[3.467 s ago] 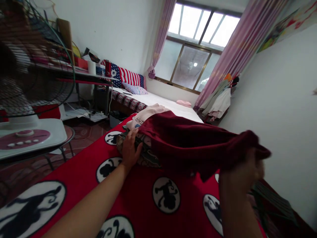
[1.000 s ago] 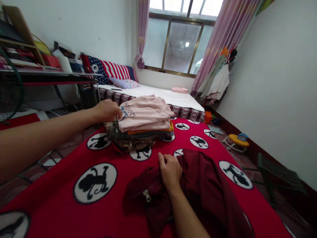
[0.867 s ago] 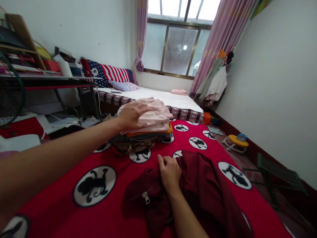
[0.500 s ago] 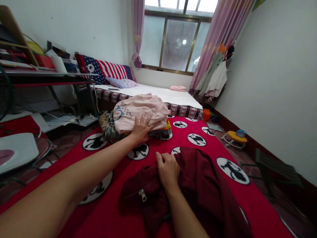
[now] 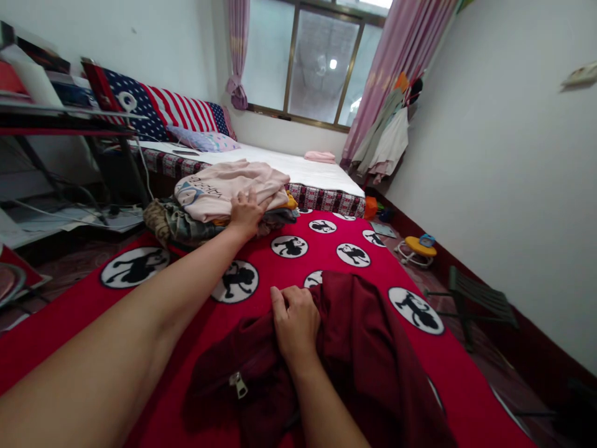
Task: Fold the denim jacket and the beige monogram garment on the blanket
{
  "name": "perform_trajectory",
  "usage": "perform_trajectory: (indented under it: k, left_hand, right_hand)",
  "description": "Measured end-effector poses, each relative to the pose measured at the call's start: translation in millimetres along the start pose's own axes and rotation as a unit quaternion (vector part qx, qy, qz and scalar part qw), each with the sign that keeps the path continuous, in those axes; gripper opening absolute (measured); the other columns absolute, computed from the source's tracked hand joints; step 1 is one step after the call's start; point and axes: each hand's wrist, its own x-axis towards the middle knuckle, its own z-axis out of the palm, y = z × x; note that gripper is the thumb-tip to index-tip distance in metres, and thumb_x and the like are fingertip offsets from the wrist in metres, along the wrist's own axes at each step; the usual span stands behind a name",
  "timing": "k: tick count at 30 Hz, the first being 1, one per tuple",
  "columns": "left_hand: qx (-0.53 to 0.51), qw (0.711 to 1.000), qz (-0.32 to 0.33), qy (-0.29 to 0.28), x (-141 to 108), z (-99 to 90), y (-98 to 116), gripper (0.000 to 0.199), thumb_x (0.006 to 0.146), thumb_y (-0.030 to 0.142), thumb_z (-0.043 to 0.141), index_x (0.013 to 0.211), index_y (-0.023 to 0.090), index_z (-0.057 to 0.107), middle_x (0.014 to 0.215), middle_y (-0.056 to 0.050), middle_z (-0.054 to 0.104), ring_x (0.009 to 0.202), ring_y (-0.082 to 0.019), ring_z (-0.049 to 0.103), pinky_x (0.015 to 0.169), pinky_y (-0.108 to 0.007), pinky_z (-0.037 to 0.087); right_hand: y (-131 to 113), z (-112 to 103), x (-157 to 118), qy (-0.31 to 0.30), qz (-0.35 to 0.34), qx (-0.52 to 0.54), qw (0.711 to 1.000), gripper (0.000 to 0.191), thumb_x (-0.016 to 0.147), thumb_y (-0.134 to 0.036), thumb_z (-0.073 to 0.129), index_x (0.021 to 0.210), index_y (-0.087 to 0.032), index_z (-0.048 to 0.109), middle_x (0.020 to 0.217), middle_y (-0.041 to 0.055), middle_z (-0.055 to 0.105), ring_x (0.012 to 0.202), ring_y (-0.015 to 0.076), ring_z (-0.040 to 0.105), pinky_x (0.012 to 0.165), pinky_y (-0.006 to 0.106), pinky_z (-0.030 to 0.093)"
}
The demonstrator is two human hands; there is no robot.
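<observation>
My left hand (image 5: 248, 216) is stretched forward, its fingers spread and resting on the near side of a pink printed shirt (image 5: 219, 186). That shirt tops a pile of folded clothes; a camouflage garment (image 5: 180, 224) and a bit of yellow cloth (image 5: 291, 201) show beneath it. Closer to me, my right hand (image 5: 297, 322) is closed on a bunched maroon jacket (image 5: 368, 348) with a metal zipper pull (image 5: 239, 386). The fingertips of that hand are partly hidden in the fabric.
Both garment groups lie on a red bedspread (image 5: 153, 398) with round monkey prints. Behind stands a bed with a white sheet (image 5: 280, 167). A cluttered desk (image 5: 60, 127) is at the left; a yellow stool (image 5: 420, 247) and dark folding stool (image 5: 482, 292) are at the right.
The view has turned a little to the right and down, so everything sits further left. My left hand's fingers look more bent on the pile. My right hand keeps its hold.
</observation>
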Motion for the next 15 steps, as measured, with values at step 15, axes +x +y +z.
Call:
perform_trajectory:
  k: [15]
  left_hand:
    - [-0.042,0.988,0.118,-0.088,-73,15.1,13,0.067,0.075,0.038,0.069,0.138,0.022,0.051,0.159,-0.012,0.02,0.146,-0.033,0.015,0.117,-0.047,0.016]
  right_hand:
    - [-1,-2,3,-0.002,0.001,-0.019,1.0,0.037,0.097,-0.043,0.046,0.079,-0.022,0.071,0.086,0.0017,0.071,0.087,0.0164,0.059,0.07,0.026,0.033]
